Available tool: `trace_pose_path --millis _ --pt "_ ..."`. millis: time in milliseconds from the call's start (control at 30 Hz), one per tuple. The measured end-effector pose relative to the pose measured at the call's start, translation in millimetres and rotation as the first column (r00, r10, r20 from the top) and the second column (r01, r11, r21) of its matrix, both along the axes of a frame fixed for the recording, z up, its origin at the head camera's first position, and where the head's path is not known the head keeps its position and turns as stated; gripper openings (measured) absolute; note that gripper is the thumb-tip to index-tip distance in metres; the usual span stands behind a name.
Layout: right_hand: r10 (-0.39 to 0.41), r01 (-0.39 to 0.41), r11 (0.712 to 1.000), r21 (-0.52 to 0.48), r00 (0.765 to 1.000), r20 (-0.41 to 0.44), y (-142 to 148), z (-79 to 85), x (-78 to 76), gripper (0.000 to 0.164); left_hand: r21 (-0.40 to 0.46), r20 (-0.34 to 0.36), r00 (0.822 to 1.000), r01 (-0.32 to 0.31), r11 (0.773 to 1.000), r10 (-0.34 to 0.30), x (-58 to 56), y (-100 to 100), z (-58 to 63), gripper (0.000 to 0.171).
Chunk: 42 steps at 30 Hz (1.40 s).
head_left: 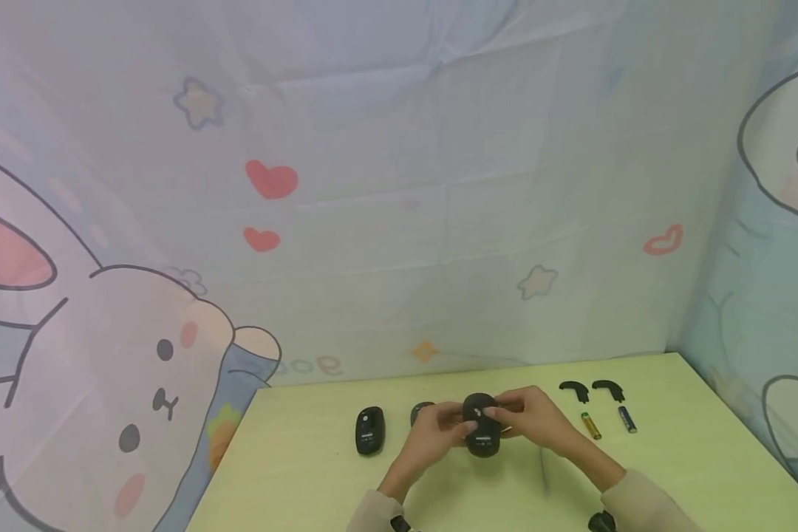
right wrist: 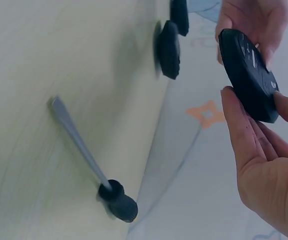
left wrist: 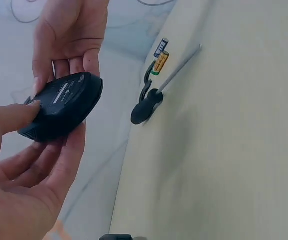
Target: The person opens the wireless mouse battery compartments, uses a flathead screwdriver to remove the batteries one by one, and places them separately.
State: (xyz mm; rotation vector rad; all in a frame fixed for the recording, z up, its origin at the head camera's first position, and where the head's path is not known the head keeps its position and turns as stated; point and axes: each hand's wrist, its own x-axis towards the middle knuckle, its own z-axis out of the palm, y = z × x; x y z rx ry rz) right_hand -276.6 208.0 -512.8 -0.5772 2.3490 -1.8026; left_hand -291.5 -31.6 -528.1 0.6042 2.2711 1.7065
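A black computer mouse is held up off the table between both hands, its underside with a printed label turned toward the head camera. My left hand grips its left side, thumb on the underside and fingers beneath. From the other side my right hand pinches it, with the thumb on the underside near the upper end. In the left wrist view the mouse tilts between the two hands. A screwdriver with a black handle and metal shaft lies on the table, its handle hidden by the right hand in the head view.
On the yellow table, another black mouse lies to the left. A third is partly behind my left hand. Toward the right lie two curved black pieces and two batteries. A printed cloth hangs behind.
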Motion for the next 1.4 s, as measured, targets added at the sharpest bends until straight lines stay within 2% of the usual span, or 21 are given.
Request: trace_pose_path --millis 200,500,767,1100,1233,1400 --pt "0.014 -0.011 0.999 -0.033 0.997 0.070 -1.7 1.4 5.0 0.037 0.073 0.083 0.996 0.017 0.997 -0.023 9.1 -4.7 1.7 0.040" --pt "0.020 -0.005 0.996 -0.087 0.986 0.168 -5.7 -10.7 14.4 0.043 0.128 0.173 0.983 0.039 0.991 -0.061 19.6 -15.3 -5.2 0.042" --pt "-0.015 0.040 0.993 -0.112 0.976 0.219 -13.7 -23.1 22.9 0.046 0.170 0.257 0.966 -0.029 0.985 -0.016 29.8 -18.2 -13.2 0.041" --pt "-0.041 0.070 0.993 -0.096 0.961 0.275 -21.7 -41.2 33.9 0.055 0.171 0.334 0.943 -0.043 0.984 -0.017 40.8 -24.9 -27.6 0.041" --pt "-0.048 0.088 0.989 -0.119 0.949 0.311 -27.2 -48.1 38.8 0.058 0.154 0.348 0.938 -0.061 0.986 0.004 43.1 -28.1 -31.0 0.041" --pt "-0.012 0.078 0.980 -0.182 0.940 0.341 -33.1 -52.0 41.3 0.057 0.156 0.345 0.939 -0.076 0.985 0.018 45.3 -33.0 -30.9 0.042"
